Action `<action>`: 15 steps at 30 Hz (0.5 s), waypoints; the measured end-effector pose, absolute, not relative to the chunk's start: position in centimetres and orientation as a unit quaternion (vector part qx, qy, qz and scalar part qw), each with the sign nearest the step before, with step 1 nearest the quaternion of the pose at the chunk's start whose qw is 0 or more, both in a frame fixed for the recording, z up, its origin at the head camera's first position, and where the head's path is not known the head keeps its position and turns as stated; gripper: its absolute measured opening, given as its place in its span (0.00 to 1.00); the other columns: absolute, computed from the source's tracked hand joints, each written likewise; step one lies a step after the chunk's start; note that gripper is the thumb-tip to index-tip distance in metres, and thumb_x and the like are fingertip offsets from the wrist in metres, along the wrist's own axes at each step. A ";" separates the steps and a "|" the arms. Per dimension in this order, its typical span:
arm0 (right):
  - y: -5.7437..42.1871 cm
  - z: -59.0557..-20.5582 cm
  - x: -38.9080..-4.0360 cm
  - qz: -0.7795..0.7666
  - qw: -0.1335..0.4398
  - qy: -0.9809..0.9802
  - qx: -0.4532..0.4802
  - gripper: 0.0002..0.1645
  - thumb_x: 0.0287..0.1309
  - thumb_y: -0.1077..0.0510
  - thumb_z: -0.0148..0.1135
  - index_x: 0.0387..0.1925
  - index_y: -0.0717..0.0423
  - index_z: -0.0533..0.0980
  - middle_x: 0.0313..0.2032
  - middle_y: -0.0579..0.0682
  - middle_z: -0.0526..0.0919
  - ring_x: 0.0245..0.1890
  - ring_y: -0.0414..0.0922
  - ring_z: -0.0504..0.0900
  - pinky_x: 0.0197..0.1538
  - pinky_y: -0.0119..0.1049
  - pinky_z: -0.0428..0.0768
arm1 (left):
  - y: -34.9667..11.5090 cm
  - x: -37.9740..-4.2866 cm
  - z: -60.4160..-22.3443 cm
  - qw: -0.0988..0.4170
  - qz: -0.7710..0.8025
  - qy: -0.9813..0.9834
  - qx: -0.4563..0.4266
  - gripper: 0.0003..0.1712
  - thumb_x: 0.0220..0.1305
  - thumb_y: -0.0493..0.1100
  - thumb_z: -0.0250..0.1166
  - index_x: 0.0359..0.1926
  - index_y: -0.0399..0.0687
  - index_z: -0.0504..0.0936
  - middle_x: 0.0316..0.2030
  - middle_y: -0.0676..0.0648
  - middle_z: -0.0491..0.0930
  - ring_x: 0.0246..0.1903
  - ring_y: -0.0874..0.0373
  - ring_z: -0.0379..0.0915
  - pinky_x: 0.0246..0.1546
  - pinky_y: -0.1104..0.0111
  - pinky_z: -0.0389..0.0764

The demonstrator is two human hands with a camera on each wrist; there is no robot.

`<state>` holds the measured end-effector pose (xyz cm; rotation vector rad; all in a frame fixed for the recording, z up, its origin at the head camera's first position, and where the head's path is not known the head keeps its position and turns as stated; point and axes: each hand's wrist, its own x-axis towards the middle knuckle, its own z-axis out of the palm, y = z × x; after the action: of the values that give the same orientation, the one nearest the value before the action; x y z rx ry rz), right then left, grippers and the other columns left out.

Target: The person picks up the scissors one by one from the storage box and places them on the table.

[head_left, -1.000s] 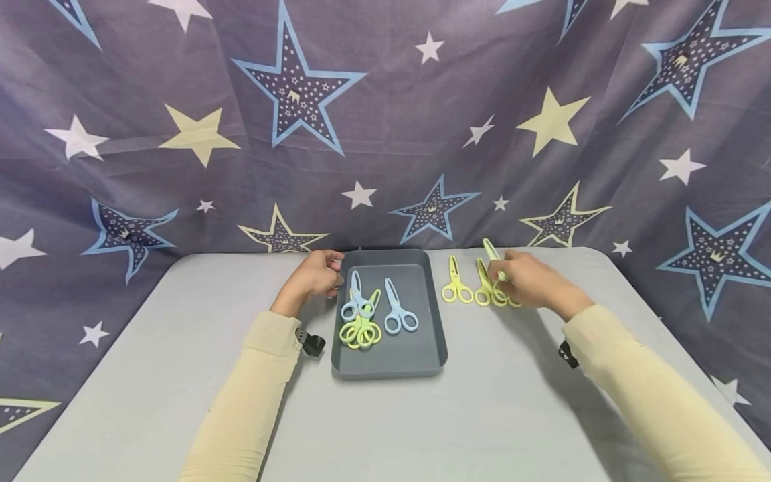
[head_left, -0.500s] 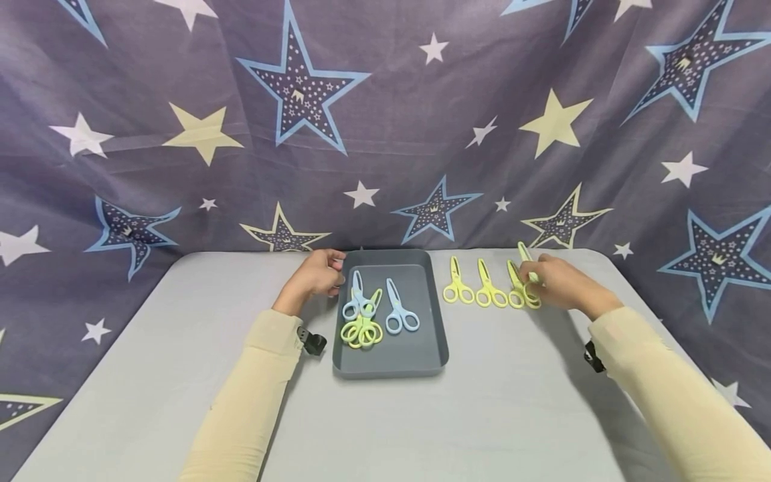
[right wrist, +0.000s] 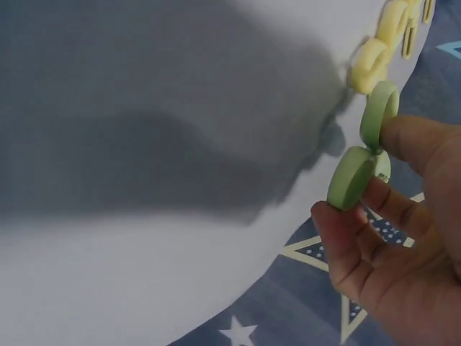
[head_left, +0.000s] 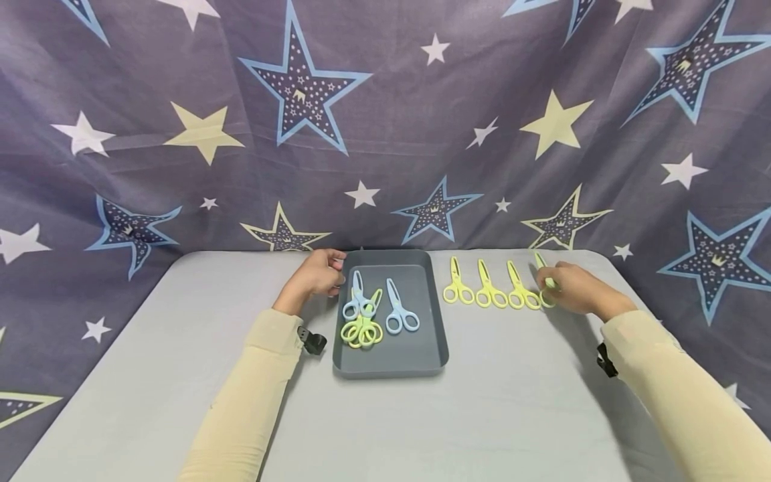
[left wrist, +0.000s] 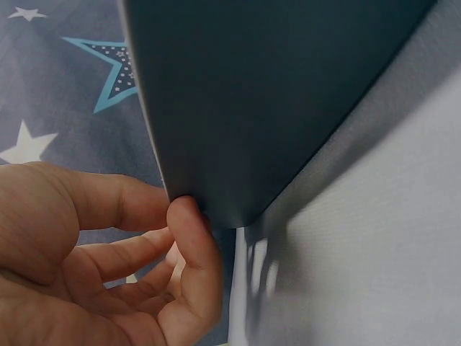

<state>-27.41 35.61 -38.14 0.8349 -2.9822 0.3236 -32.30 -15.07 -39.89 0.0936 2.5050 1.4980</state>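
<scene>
With right fingers (right wrist: 412, 142), pinching green scissors (right wrist: 351, 178) beside the rightmost yellow scissors (head_left: 521, 290) on the table (head_left: 458, 422) — could snag a loop there if lowered too close. With left fingers (left wrist: 193, 241), pinching a corner of the tray (head_left: 397, 365) — might jostle the blue scissors (head_left: 397, 308) inside if tugged.

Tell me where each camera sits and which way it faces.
Head: on the head, facing forward and down at the tray, yellow scissors and starry cloth; left hand, right hand and sleeves show.
Left wrist: on that wrist, facing the tray's side; the left hand shows.
Right wrist: on that wrist, facing the held green scissors; the right hand shows.
Head and right wrist share the held green scissors.
</scene>
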 end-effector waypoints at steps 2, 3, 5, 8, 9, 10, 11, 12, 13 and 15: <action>35.8 -38.3 -27.4 0.102 0.011 -0.959 0.263 0.07 0.60 0.67 0.66 0.37 0.53 0.79 0.29 0.47 0.76 0.32 0.46 0.74 0.37 0.48 0.76 | -15.0 -32.3 -39.9 0.112 0.512 0.851 0.031 0.37 0.55 0.23 0.56 0.69 0.29 0.68 0.47 0.39 0.68 0.29 0.55 0.73 0.27 0.68 0.85; 35.9 -38.4 -27.4 0.101 0.010 -0.960 0.260 0.07 0.60 0.67 0.66 0.37 0.54 0.79 0.29 0.47 0.76 0.33 0.47 0.75 0.38 0.49 0.77 | -15.0 -32.3 -39.8 0.112 0.513 0.851 0.032 0.37 0.55 0.23 0.56 0.70 0.29 0.67 0.47 0.39 0.68 0.29 0.55 0.73 0.27 0.68 0.85; 36.0 -38.6 -27.4 0.101 0.009 -0.961 0.257 0.07 0.59 0.67 0.66 0.38 0.54 0.79 0.29 0.47 0.76 0.32 0.48 0.76 0.39 0.51 0.78 | -15.1 -32.3 -39.9 0.113 0.512 0.851 0.031 0.37 0.55 0.23 0.56 0.70 0.29 0.67 0.47 0.39 0.68 0.29 0.55 0.73 0.26 0.68 0.85; 36.1 -39.0 -27.5 0.104 0.009 -0.961 0.256 0.08 0.57 0.67 0.67 0.37 0.55 0.79 0.28 0.47 0.77 0.32 0.48 0.76 0.41 0.53 0.78 | -15.1 -32.4 -39.9 0.113 0.506 0.854 0.030 0.37 0.55 0.23 0.56 0.70 0.29 0.67 0.48 0.38 0.68 0.29 0.55 0.73 0.26 0.68 0.85; 36.2 -39.1 -27.5 0.106 0.008 -0.961 0.255 0.08 0.57 0.68 0.67 0.36 0.55 0.79 0.27 0.46 0.77 0.31 0.47 0.76 0.40 0.53 0.78 | -15.1 -32.4 -39.9 0.114 0.506 0.855 0.029 0.37 0.55 0.23 0.56 0.70 0.29 0.67 0.48 0.38 0.68 0.29 0.55 0.74 0.26 0.68 0.85; 36.3 -39.1 -27.6 0.107 0.006 -0.962 0.253 0.08 0.57 0.68 0.67 0.36 0.55 0.78 0.27 0.46 0.77 0.31 0.47 0.75 0.40 0.52 0.77 | -15.1 -32.4 -39.9 0.114 0.505 0.855 0.028 0.37 0.56 0.23 0.56 0.70 0.29 0.67 0.48 0.38 0.68 0.30 0.55 0.74 0.27 0.68 0.85; 36.4 -39.2 -27.6 0.109 0.004 -0.962 0.250 0.08 0.57 0.67 0.67 0.35 0.54 0.78 0.26 0.45 0.77 0.31 0.47 0.75 0.39 0.52 0.77 | -15.1 -32.4 -40.0 0.114 0.506 0.855 0.028 0.37 0.56 0.23 0.56 0.70 0.29 0.67 0.48 0.38 0.68 0.30 0.55 0.74 0.27 0.68 0.85; 36.4 -39.2 -27.6 0.109 0.003 -0.963 0.247 0.08 0.56 0.67 0.67 0.35 0.54 0.78 0.26 0.45 0.77 0.30 0.46 0.74 0.39 0.51 0.77 | -15.1 -32.4 -40.0 0.115 0.506 0.855 0.028 0.37 0.56 0.23 0.56 0.70 0.29 0.67 0.48 0.38 0.68 0.30 0.55 0.73 0.27 0.68 0.85; 36.5 -39.3 -27.7 0.109 0.002 -0.964 0.244 0.08 0.57 0.67 0.67 0.35 0.53 0.78 0.25 0.45 0.77 0.30 0.46 0.74 0.38 0.50 0.76 | -15.1 -32.4 -40.0 0.115 0.507 0.854 0.028 0.37 0.55 0.23 0.56 0.70 0.30 0.67 0.48 0.38 0.68 0.30 0.55 0.73 0.27 0.67 0.85; 36.6 -39.4 -27.7 0.113 -0.002 -0.965 0.236 0.07 0.57 0.66 0.67 0.35 0.53 0.78 0.25 0.45 0.76 0.29 0.46 0.73 0.37 0.49 0.75 | -15.1 -32.4 -39.9 0.115 0.509 0.853 0.029 0.37 0.55 0.23 0.56 0.70 0.29 0.67 0.48 0.38 0.68 0.31 0.55 0.73 0.27 0.67 0.85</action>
<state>-27.72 36.56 -39.39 0.7436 -3.0348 0.3541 -32.44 -15.10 -39.95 0.0837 2.4987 1.4912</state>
